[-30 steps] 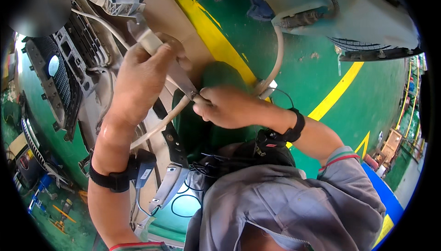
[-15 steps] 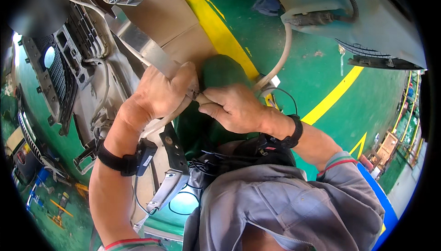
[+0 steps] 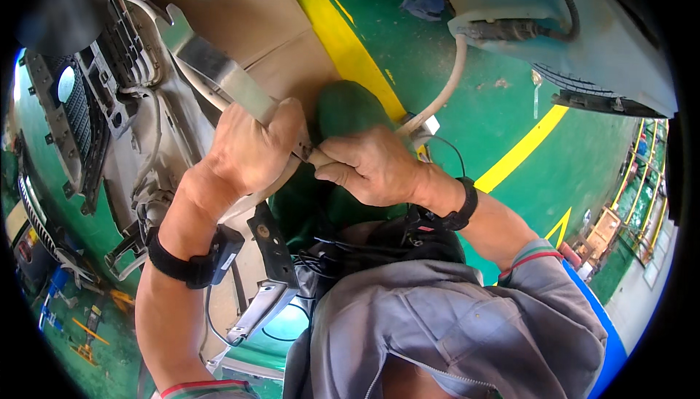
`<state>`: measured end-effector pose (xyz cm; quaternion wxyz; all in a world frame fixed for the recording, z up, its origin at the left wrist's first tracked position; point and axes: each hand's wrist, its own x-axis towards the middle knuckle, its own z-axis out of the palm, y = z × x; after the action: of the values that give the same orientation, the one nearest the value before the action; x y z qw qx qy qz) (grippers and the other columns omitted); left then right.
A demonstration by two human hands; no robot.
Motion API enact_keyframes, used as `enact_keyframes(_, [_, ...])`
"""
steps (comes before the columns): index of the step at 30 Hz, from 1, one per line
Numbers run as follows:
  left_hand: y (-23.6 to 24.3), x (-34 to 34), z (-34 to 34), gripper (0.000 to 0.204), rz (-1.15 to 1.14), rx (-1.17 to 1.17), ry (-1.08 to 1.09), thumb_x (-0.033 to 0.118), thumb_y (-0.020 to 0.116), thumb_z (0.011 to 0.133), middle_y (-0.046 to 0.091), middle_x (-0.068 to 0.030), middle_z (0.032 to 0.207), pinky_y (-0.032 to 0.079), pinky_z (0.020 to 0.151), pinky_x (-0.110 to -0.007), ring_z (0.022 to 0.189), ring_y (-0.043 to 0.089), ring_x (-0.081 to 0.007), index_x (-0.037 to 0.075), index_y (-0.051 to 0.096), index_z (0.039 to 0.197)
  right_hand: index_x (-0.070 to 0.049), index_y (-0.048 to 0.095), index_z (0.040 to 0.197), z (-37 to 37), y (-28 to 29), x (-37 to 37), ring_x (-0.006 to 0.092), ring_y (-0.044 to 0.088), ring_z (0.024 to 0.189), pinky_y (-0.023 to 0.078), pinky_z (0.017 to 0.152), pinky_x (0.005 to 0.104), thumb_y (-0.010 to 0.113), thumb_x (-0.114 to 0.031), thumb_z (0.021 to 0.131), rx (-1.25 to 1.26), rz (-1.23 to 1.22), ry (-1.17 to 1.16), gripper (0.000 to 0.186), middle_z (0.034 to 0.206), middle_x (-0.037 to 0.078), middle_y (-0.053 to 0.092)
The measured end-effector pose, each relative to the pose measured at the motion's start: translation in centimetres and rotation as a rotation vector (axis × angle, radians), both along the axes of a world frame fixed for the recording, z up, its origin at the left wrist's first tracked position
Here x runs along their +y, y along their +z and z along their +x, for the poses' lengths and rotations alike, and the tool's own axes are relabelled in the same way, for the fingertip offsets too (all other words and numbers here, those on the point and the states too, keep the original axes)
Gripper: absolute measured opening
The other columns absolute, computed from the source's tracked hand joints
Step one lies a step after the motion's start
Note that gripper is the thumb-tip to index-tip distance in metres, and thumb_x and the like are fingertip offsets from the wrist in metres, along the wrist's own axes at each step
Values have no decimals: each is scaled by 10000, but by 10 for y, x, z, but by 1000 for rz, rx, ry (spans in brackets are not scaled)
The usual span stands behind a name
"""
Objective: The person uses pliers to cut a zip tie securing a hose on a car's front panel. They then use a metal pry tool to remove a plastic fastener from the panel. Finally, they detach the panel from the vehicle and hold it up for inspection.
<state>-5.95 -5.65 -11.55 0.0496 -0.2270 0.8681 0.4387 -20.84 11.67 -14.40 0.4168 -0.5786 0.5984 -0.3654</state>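
My left hand [image 3: 251, 144] is closed round a flat, shiny metal strip [image 3: 226, 74] that sticks out past the thumb toward the upper left, its far end bent. My right hand [image 3: 372, 165] pinches a beige hose [image 3: 321, 158] between thumb and fingers, close beside the strip's near end at my left fist. Whether strip and hose touch is hidden between the hands. More beige hose [image 3: 273, 189] passes beneath my left hand, and another stretch [image 3: 456, 71] curves from behind my right hand up to the vehicle panel at the upper right.
Left of me lies a large beige car bumper [image 3: 175, 100] with black grille parts [image 3: 76, 114]. Cardboard [image 3: 270, 20] covers the floor ahead, beside a yellow line [image 3: 350, 41]. A pale vehicle panel [image 3: 605, 56] overhangs at the upper right. A black-and-silver bracket [image 3: 273, 253] is near my lap.
Both hands keep their grips and stay close together. The view has shifted slightly, so the surroundings sit a little further left; the strip's tilt has changed a little.
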Motion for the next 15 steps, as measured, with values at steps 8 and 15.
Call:
enact_keyframes(8, [-9, -5, 4, 134, -107, 51, -115, 130, 522, 867, 632, -240, 868, 481, 688, -510, 839, 594, -477, 16, 568, 814, -66, 684, 895, -1, -4, -2, 379, 632, 705, 485, 620, 436, 730, -164, 911, -17, -67, 9, 110, 776, 149, 654])
enact_keyframes(15, [-17, -11, 8, 103, -77, -8, -201, 124, 558, 846, 637, -225, 850, 498, 662, -499, 821, 620, -456, 29, 589, 819, -70, 694, 889, -1, -5, -4, 373, 636, 703, 484, 609, 440, 753, -174, 889, 26, -110, 31, 120, 777, 147, 661])
